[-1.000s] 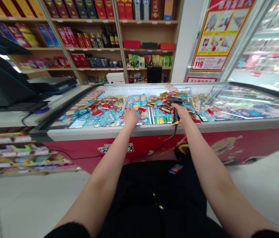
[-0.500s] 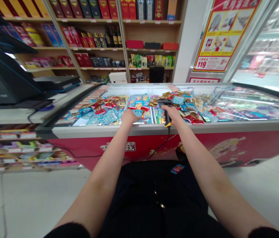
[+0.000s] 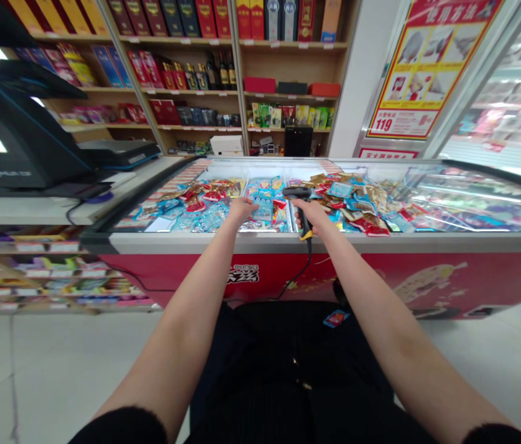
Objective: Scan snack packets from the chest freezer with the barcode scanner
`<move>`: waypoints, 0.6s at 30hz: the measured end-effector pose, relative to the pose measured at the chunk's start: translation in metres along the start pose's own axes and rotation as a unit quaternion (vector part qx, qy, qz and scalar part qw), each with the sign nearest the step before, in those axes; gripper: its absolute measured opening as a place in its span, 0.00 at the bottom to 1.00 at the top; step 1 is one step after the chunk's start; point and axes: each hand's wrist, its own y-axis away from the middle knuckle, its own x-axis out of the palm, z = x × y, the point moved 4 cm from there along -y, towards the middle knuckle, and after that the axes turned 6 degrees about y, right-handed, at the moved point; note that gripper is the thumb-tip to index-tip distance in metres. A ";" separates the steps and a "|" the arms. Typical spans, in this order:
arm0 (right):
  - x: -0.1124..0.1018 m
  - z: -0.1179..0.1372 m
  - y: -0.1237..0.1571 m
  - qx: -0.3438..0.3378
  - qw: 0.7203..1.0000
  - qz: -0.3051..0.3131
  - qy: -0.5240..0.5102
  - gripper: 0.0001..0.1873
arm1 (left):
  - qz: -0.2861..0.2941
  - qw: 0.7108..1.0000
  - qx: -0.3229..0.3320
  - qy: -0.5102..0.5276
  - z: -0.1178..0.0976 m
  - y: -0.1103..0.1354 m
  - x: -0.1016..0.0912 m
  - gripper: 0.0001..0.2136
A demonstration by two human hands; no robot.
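Head view: nearest, dark clothing (image 3: 297, 382) is cut off by the lower edge. Part of the red-fronted chest freezer (image 3: 168, 242) is covered by the forearms, and a black cable (image 3: 309, 250) is lost to sight lower down. Above the near rim, a handheld scanner (image 3: 305, 224) is gripped by the right hand (image 3: 314, 216), whose fingers are partly hidden. Just left of it, a light-blue packet (image 3: 264, 209) is pinched at its left side by the left hand (image 3: 240, 211); most of the fingers are concealed, and its print cannot be read. Beyond, overlapping packets (image 3: 355, 200) are heaped. Farther left, a dark machine (image 3: 20, 142) is cut off by the frame. At the far side, stocked shelves (image 3: 181, 127) are cropped above.
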 end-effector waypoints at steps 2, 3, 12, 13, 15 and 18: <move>0.003 0.002 0.001 -0.003 1.000 0.001 0.007 0.14 | -0.004 0.999 -0.004 0.051 -0.003 -0.001 0.000 0.13; 0.004 0.003 0.001 -0.006 1.000 0.003 0.011 0.14 | -0.009 0.998 -0.007 0.067 -0.004 -0.002 0.000 0.13; 0.016 0.016 0.007 -0.036 0.996 0.042 0.071 0.12 | -0.058 0.985 0.013 0.162 -0.017 -0.017 -0.006 0.10; 0.017 0.017 0.007 -0.036 0.996 0.045 0.075 0.12 | -0.062 0.985 0.016 0.162 -0.019 -0.019 -0.007 0.09; 0.019 0.017 0.008 -0.033 0.995 0.050 0.080 0.13 | -0.066 0.984 0.021 0.163 -0.023 -0.022 -0.007 0.09; 0.019 0.017 0.008 -0.028 0.995 0.052 0.086 0.14 | -0.065 0.984 0.030 0.162 -0.026 -0.025 -0.006 0.09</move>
